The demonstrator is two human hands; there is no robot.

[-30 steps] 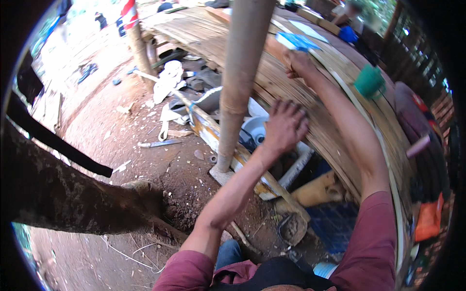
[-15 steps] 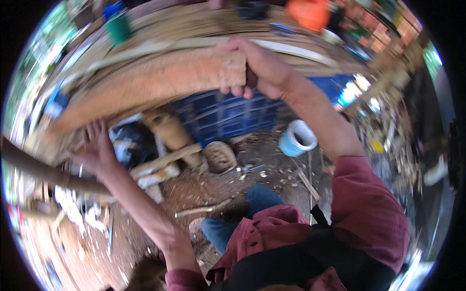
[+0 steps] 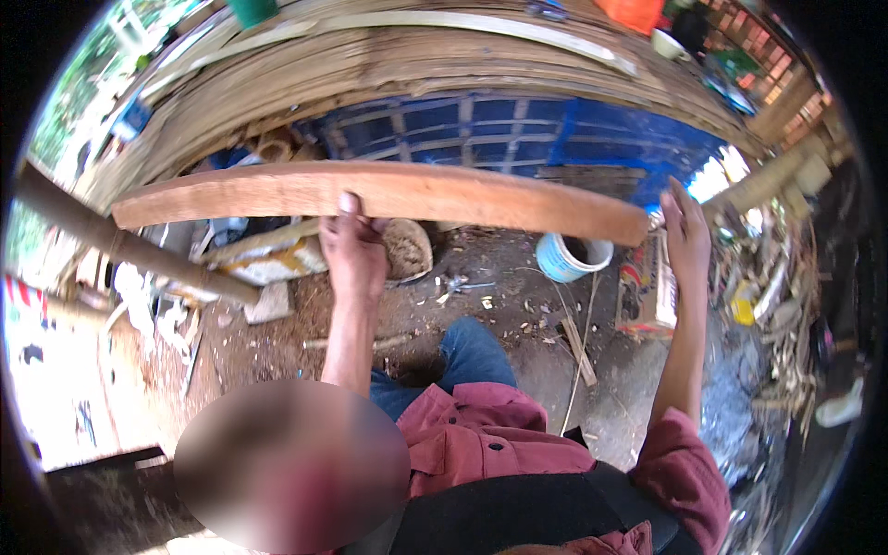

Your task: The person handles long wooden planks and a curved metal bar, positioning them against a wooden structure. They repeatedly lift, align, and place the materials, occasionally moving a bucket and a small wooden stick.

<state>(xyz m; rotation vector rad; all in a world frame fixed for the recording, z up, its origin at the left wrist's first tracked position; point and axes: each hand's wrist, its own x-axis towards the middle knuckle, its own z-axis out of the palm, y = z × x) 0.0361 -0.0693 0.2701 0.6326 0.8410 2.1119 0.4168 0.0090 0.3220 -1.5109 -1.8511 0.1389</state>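
A long, reddish-brown wooden plank [image 3: 462, 196] stretches sideways in front of me, its narrow ends at far left and right. My left hand [image 3: 353, 250] grips it from the near side, left of its middle, with the thumb lying on its face and the other fingers mostly hidden behind. Just off the plank's right end is my right hand [image 3: 686, 231]. Its fingers are stretched upward and hold nothing; a small gap seems to separate them from the wood.
Beyond the plank lies a slatted bamboo platform [image 3: 388, 65] with blue sheeting [image 3: 499, 129] below it. A white-and-blue bucket [image 3: 566, 259], a cardboard box [image 3: 647, 296] and a basin of shavings [image 3: 407, 250] stand on the dirt floor. A pole [image 3: 129, 236] slants at left; firewood [image 3: 786, 305] piles at right.
The plank has come nearer and swung to the right, now almost level. My right hand has let go of its end and opened; my left hand has moved right and taken hold of it.
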